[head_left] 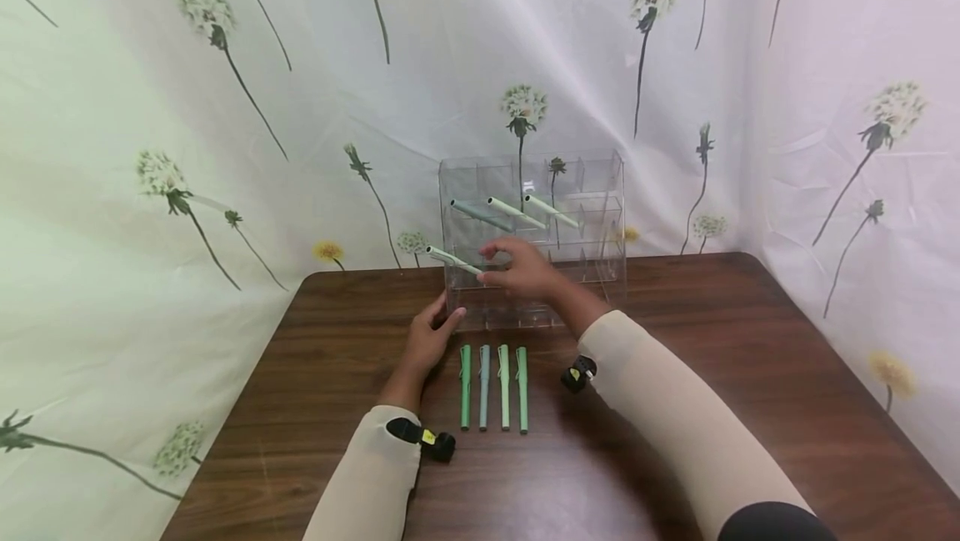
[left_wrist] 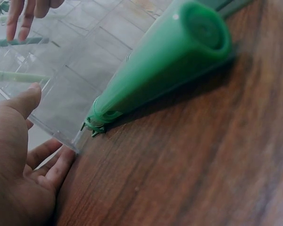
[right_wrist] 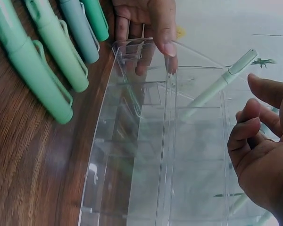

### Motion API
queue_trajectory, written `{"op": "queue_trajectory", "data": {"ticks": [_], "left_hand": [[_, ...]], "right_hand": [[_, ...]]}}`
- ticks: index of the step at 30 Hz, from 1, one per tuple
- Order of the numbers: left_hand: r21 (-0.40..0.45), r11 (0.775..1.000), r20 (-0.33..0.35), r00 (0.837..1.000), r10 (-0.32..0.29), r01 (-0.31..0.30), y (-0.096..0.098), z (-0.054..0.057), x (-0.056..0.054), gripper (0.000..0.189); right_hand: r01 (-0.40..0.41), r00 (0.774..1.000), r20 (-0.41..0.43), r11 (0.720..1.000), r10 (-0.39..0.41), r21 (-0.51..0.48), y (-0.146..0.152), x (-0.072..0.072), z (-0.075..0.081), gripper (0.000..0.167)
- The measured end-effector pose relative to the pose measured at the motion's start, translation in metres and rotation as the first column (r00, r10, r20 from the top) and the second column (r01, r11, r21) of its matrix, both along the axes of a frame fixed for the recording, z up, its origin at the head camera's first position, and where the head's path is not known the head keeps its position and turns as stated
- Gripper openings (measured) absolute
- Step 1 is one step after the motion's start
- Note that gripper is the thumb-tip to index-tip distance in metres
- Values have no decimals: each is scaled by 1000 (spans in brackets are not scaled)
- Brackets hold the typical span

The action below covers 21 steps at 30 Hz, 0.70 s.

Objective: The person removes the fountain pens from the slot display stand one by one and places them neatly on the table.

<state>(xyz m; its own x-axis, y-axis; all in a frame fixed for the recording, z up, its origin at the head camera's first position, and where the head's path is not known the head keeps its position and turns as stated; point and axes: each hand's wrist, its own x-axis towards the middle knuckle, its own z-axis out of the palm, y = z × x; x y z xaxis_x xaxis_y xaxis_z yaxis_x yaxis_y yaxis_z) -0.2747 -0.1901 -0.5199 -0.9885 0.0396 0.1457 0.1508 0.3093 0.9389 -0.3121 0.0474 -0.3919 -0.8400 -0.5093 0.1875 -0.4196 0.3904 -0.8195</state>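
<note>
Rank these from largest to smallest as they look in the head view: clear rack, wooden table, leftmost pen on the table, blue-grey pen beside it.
1. Wooden table
2. Clear rack
3. Leftmost pen and blue-grey pen: too alike to rank.

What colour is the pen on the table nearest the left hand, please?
Green; the pen shows best in the left wrist view.
</note>
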Motion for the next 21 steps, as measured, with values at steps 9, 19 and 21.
{"op": "queue_trajectory", "data": {"ticks": [9, 19, 21], "left_hand": [[-2, 1000, -9, 1000, 5, -5, 0, -1, -1, 67], [-1, 1000, 2, 1000, 5, -5, -1, -1, -3, 65], [-3, 1000, 0, 1000, 7, -7, -1, -2, -3, 65]], "right_hand": [[44, 999, 1, 998, -44, 36, -19, -3, 2, 47], [80, 995, -63, 993, -74, 92, -39, -5, -5, 46], [80, 996, -42, 993, -77, 86, -43, -6, -8, 47]]}}
